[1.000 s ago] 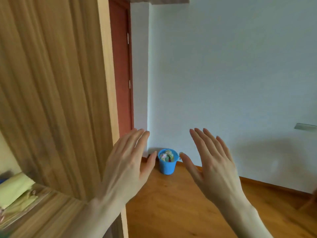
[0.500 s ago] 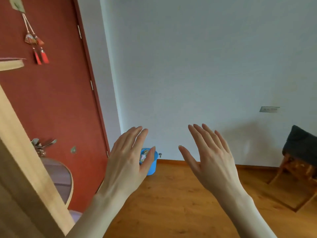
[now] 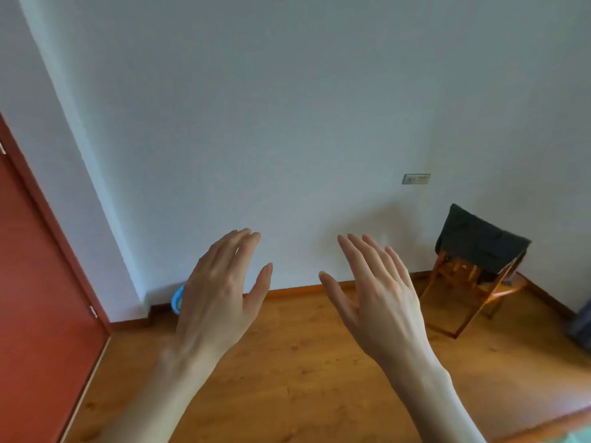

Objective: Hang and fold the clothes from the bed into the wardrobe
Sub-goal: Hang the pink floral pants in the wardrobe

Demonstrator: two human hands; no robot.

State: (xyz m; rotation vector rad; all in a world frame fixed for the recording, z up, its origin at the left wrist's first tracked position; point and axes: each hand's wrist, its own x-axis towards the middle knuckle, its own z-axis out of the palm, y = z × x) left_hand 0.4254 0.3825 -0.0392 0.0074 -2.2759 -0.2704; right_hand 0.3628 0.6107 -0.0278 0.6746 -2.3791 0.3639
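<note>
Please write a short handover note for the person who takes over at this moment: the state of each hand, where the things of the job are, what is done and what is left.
Left hand: open, fingers straight, holds nothing, raised in front of the wall.
Right hand: open, fingers spread, holds nothing.
Job's things: neither the bed, the wardrobe nor the clothes to sort can be seen in this view. A dark cloth hangs over the wooden chair in the right corner; whether it belongs to the job cannot be told.
Also there: red door at left, blue bucket partly hidden behind the left hand.
Done: cannot be judged from this view.
Left: find the bed and take the next garment.
</note>
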